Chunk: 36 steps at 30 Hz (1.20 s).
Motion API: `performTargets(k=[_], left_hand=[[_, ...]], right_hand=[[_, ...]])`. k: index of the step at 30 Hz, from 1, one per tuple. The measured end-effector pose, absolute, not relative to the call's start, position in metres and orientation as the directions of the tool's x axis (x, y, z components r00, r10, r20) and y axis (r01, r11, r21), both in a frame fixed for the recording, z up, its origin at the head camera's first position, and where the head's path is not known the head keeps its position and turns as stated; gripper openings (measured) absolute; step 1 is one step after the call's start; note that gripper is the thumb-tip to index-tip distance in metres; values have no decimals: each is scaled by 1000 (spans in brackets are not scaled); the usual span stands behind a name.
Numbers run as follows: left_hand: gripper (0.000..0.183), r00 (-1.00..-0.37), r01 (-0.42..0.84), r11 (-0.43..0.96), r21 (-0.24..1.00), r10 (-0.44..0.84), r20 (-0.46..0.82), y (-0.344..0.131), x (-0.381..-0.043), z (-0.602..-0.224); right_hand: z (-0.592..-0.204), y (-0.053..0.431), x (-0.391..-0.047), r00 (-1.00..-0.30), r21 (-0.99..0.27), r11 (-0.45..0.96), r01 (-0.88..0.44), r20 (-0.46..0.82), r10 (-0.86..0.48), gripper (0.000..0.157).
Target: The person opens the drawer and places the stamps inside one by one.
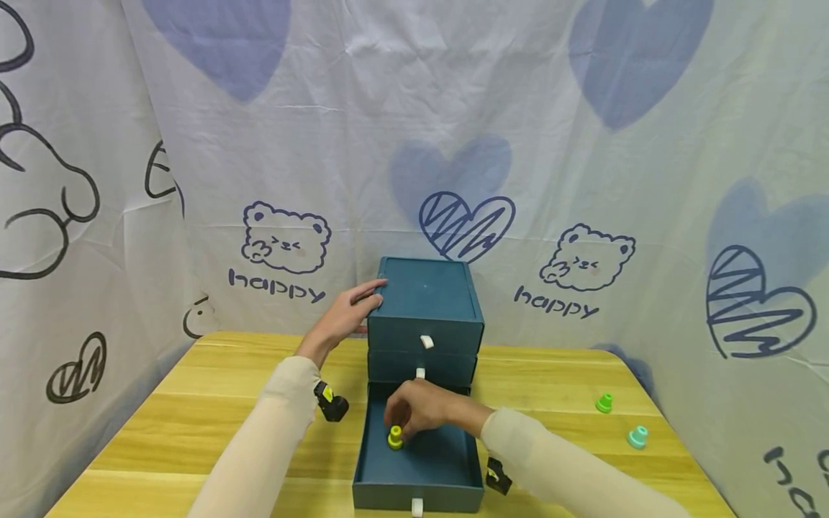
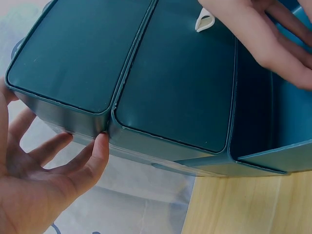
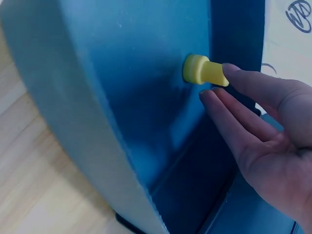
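A dark teal drawer unit (image 1: 425, 334) stands on the table, its bottom drawer (image 1: 447, 460) pulled out. Inside that drawer, a small yellow stepped peg (image 1: 395, 437) rests with its wide base on the floor. My right hand (image 1: 421, 409) reaches into the drawer beside the peg. In the right wrist view, its thumb is at the narrow end of the yellow peg (image 3: 200, 69), and the extended fingers (image 3: 229, 109) lie just below, apart from it. My left hand (image 2: 53, 178) rests its fingertips against the unit's left side, near the top, fingers spread.
A green peg (image 1: 604, 403) and a mint peg (image 1: 637, 437) stand on the right of the wooden table (image 1: 259, 403). White fabric tabs (image 1: 417, 507) serve as drawer pulls. A printed white cloth (image 1: 363, 144) hangs behind the table.
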<state>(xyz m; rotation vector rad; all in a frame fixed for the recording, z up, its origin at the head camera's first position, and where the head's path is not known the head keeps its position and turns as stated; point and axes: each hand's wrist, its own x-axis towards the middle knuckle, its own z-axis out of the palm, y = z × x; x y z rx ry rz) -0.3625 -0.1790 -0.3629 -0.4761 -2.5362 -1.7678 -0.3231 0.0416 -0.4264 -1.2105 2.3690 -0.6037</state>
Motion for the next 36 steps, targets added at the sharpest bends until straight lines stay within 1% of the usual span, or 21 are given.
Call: performTargets(k=[9,14,25,31,36], left_hand=[[53,-952,265,321,909,240,193,-179,-363,-362],[52,-951,266,322,909,240,193,-179,-363,-362],[53,-955,250,323,913,238,178,-179,-363,-363],[52,-955,251,322,913,239,178,-179,-364,-363],[51,-955,251,327,911,236,179,-179,-365,-364]], right_hand=[[-413,66,-318,-522,-658,474,-585,-142,-841,32],[-405,84,-316,-517,-678,446,-584,-113,-849,35],[-389,135,-312,-605,-685,504,-526,-115,-788,33],[-384,171,-313,-634,-711,490,-504,-81,-769,33],[-383,199,-317,-676,-716,506,-480,-66,-734,32]])
